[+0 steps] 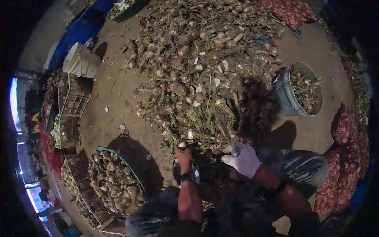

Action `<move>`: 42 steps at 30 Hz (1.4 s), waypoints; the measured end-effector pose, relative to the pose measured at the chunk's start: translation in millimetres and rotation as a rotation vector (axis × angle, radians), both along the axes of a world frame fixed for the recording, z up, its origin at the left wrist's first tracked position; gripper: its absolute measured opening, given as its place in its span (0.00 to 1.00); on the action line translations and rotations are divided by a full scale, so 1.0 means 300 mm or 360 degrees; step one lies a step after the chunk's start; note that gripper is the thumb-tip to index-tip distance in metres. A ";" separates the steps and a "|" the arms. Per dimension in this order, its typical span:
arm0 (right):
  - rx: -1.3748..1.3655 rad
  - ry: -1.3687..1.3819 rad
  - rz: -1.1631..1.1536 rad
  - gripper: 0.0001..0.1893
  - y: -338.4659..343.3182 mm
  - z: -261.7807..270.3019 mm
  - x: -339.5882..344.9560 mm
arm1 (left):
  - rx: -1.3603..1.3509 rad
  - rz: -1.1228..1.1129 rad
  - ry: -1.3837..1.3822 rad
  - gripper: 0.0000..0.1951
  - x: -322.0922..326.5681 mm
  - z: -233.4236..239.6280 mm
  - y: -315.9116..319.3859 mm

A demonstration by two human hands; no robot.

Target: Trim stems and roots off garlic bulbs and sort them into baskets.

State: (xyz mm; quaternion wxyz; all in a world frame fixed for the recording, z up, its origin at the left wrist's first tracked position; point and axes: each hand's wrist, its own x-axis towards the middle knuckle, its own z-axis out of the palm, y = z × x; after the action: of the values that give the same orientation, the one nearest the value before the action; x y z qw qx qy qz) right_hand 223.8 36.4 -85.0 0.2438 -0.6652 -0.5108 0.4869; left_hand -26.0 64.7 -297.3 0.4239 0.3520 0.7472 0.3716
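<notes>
A large heap of soiled, garlic-like bulbs [183,80] with roots and dry stalks spreads over the floor before me. My bare left hand [184,158] is at the heap's near edge, fingers curled about a pale bulb [181,144]. In a white glove, my right hand [244,160] grips a knife [225,130], its motion-blurred blade pointing away from me over the stalks. The handle's end shows at the glove, and the rest is hidden in the fist. A gap separates the two hands.
Left of me stands a green-rimmed tub [130,169] full of bulbs, beside plastic crates [84,195]. Farther off are a white bucket [81,60] and more crates [71,130]. At right are a grey bucket [284,94] of stalk trimmings and red mesh sacks [334,174].
</notes>
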 end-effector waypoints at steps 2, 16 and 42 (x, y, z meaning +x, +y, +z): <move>0.0003 -0.0185 0.0085 0.18 -0.003 -0.012 -0.011 | 0.0357 -0.0237 -0.0530 0.21 -0.026 0.023 -0.016; 0.0446 -0.0723 0.0644 0.11 -0.086 -0.007 -0.044 | 0.0215 -0.1035 -0.0059 0.22 0.109 0.477 -0.103; 0.0093 -0.0727 0.0393 0.14 -0.058 -0.075 0.101 | 0.0446 -0.0753 -0.0178 0.19 0.105 0.840 -0.214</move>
State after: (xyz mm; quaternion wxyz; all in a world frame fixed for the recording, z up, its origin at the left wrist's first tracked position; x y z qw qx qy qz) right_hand 254.1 19.0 -107.5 0.0799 -0.6832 -0.6439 0.3351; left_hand 5.5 0.5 -45.4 0.4866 0.5508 0.5611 0.3808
